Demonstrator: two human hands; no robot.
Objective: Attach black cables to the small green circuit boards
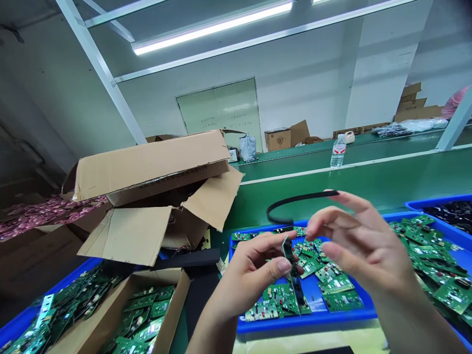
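My left hand (254, 263) pinches a green circuit board (288, 250) between thumb and fingers. The board stands upright and shows mostly its edge, with dark parts along it. A thin black strip (295, 199) curves up from near the board's top, and its far end lies against the index fingertip of my right hand (365, 241). That hand is raised beside the board, its fingers apart. Below both hands is a blue tray (313, 322) with several green circuit boards (337, 285) in it. Where the strip joins the board is hard to make out.
Left of the tray stand a cardboard box of boards (180, 285) and a large open carton (151, 172). Another blue tray (457, 250) with boards is at the right. A water bottle (338, 151) stands on the ledge behind.
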